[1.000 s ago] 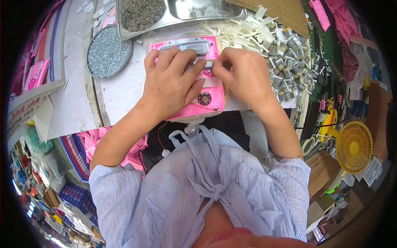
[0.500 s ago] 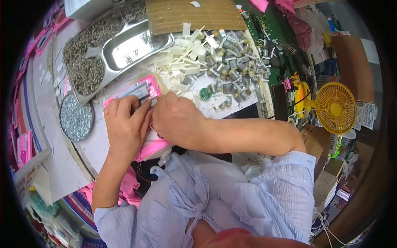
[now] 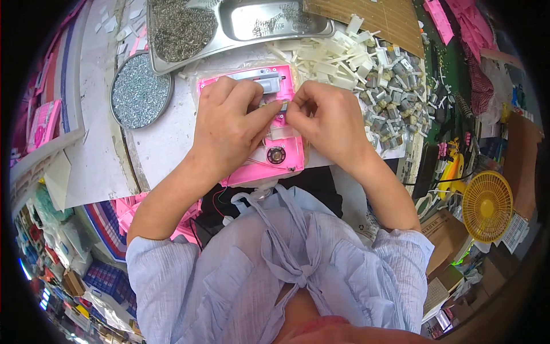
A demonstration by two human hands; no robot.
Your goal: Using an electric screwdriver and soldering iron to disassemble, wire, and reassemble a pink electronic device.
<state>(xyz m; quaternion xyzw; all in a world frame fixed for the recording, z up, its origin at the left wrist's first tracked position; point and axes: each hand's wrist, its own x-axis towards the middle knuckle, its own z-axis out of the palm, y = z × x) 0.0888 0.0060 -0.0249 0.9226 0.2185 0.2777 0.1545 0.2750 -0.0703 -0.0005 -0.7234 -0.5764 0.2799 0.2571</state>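
Note:
A pink plastic housing [image 3: 294, 150] lies on the table in front of me, with a round black speaker [image 3: 276, 155] near its close edge and a grey plastic piece [image 3: 266, 84] at its far side. Over its left part rests my left hand [image 3: 232, 120], thumb and forefinger closed on a small silvery part [image 3: 283, 107]. My right hand [image 3: 329, 117] pinches at the same part from the right, fingertips close to the left thumb. The fingers partly cover the part, so its exact kind is hard to make out. Thin wires run beside the speaker.
Left of the housing stands a round dish [image 3: 171, 92] of silver screws. Behind it is a steel compartment tray [image 3: 229, 49] holding small metal pieces. White plastic pieces [image 3: 321, 57] and small motors [image 3: 395, 86] are heaped right, by a cardboard sheet [image 3: 372, 14]. A yellow fan [image 3: 487, 206] stands farther right.
The view has shifted, so the table sits higher and further right. My right hand has moved off the left one to the housing's right side, uncovering the speaker and pink surface.

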